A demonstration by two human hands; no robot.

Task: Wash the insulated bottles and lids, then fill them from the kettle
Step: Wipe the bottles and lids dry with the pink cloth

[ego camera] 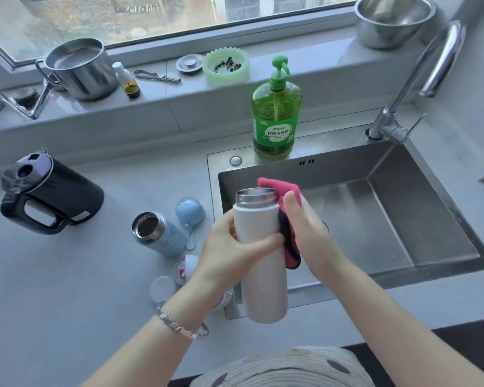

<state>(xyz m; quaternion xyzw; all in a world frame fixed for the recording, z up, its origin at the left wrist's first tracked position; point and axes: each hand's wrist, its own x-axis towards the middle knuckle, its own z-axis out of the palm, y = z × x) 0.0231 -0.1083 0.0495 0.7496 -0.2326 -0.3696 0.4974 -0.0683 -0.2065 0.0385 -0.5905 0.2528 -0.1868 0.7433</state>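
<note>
While the white bottle [263,261] is held above the near left edge of the sink [403,219], its long axis is kept close to vertical, with the open steel mouth pointing up and slightly away from the person and the base turned down toward the body. The left hand [229,247] is wrapped round the upper half of the bottle, the fingers curled across its front. A pink cloth [285,191] with a dark edge is pressed against the bottle's right side and neck by the right hand [305,227], with the thumb raised beside the steel rim; the fingers behind the cloth cannot be seen.

On the counter [67,275] to the left of the sink, a lidless blue bottle [160,233] is stood with its open mouth uppermost. A blue lid [189,209] with a loop strap is set just beside it. Two white lids [162,287] are partly hidden behind the left wrist. A black kettle [51,191] is stood well apart on the far left, handle toward the person. A green soap bottle [277,115] is placed on the sink's back rim.
</note>
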